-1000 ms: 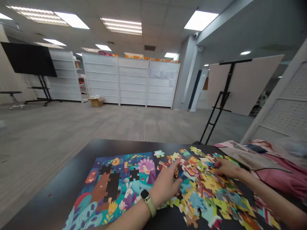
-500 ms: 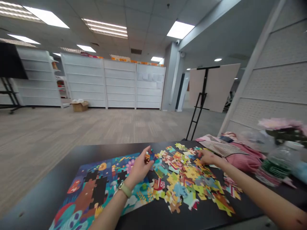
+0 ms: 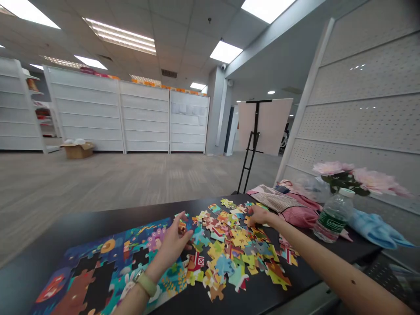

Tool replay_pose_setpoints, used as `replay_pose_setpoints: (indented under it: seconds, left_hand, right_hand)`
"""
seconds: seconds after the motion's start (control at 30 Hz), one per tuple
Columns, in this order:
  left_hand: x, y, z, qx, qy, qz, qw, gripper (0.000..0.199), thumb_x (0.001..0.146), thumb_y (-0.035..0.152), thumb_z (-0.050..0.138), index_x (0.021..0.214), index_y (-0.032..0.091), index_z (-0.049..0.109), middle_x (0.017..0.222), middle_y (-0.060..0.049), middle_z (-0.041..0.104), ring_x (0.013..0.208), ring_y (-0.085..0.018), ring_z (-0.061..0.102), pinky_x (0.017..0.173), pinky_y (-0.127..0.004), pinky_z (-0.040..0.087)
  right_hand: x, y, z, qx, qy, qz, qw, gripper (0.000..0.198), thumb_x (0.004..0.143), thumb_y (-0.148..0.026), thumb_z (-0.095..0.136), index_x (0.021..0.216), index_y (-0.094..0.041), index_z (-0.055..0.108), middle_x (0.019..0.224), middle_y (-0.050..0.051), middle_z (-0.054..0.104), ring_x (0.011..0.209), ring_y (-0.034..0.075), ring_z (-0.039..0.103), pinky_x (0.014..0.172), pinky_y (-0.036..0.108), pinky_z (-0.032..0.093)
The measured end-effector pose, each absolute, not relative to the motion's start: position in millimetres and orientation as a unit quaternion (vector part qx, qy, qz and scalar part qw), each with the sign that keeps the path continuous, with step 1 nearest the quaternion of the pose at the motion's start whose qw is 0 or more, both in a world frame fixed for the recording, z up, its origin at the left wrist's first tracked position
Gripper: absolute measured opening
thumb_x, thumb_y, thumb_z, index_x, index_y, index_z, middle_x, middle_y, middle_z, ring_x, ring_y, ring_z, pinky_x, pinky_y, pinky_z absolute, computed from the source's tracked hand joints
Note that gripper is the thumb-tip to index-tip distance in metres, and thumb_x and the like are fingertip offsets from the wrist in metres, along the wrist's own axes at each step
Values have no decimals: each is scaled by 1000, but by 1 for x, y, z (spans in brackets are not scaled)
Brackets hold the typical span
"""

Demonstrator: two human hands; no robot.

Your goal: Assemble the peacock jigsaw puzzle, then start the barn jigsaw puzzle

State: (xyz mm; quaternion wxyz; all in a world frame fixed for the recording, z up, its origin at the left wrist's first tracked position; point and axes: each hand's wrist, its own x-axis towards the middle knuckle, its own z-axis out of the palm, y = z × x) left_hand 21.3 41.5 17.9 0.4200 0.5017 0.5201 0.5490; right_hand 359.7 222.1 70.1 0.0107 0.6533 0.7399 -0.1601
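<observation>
Two bare hands over a black table (image 3: pixel 183 304). At left, a partly assembled, colourful jigsaw panel (image 3: pixel 121 262) lies flat beside the loose stock, presumably so its gaps read clearly. Left hand (image 3: pixel 172 243), wearing a pale green wristband (image 3: pixel 147 284), is over the panel's right edge; thumb and forefinger slightly parted, a small brown-and-blue piece (image 3: pixel 183 226) showing between; cannot tell if gripped. Centre: a multicoloured pile of loose pieces (image 3: pixel 229 245), spread out, probably for visibility. Right hand (image 3: pixel 257 216) at the pile's far right edge, fingers bent, bunched; any hold is hidden. Farther right, pink fabric bag (image 3: pixel 300 212), clear plastic green-labelled bottle (image 3: pixel 333 216), seemingly kept aside. Panel's look: brown figure, jagged black gaps, white rabbit, purple peacock. Pile: yellows, reds, overlapping.
</observation>
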Motion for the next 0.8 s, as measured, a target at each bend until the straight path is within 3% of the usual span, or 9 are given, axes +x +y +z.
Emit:
replay_pose_setpoints:
  seconds: [0.13, 0.3, 0.4, 0.53, 0.67, 0.8]
  left_hand:
    - [29, 39, 19, 481, 515, 552, 445, 85, 79, 46, 74, 147, 18, 32, 80, 2, 57, 68, -21, 67, 60, -35, 61]
    - [37, 37, 23, 443, 503, 574, 471, 86, 72, 42, 82, 142, 20, 38, 85, 1, 58, 67, -19, 67, 58, -33, 62]
    - [39, 36, 24, 373, 467, 607, 523, 84, 71, 37, 84, 140, 23, 39, 84, 2, 60, 64, -15, 66, 59, -29, 60]
    - [38, 31, 26, 299, 441, 620, 576, 73, 75, 38, 81, 135, 27, 43, 86, 3, 62, 63, -12, 64, 62, -28, 59]
    - [40, 26, 26, 378, 458, 597, 540, 80, 75, 42, 82, 141, 28, 41, 78, 6, 58, 62, -12, 60, 55, -22, 54]
    - [40, 25, 28, 413, 475, 580, 517, 88, 72, 43, 82, 145, 25, 37, 78, 4, 60, 66, -17, 64, 51, -23, 52]
  right_hand:
    - [347, 213, 89, 620, 768, -151, -57, 32, 96, -36, 64, 121, -17, 62, 122, 7, 65, 101, 22, 67, 86, 41, 58]
    - [282, 157, 98, 491, 839, -120, -201, 19, 98, -29, 59, 105, -16, 70, 102, 5, 72, 95, 20, 67, 90, 38, 54]
    - [234, 103, 79, 377, 882, -117, -256, 20, 95, -19, 58, 107, -26, 72, 116, 2, 70, 114, 17, 61, 103, 32, 46]
    - [204, 55, 51, 271, 903, -118, -313, 35, 90, -10, 52, 118, -21, 69, 112, 7, 69, 107, 19, 62, 97, 33, 51]
    - [219, 50, 47, 223, 917, -141, -300, 46, 87, -7, 48, 129, -17, 64, 127, 11, 66, 116, 20, 61, 102, 33, 51]
    - [274, 72, 56, 295, 917, -121, -241, 46, 92, -11, 46, 134, -18, 63, 141, 10, 61, 133, 21, 53, 116, 41, 40]
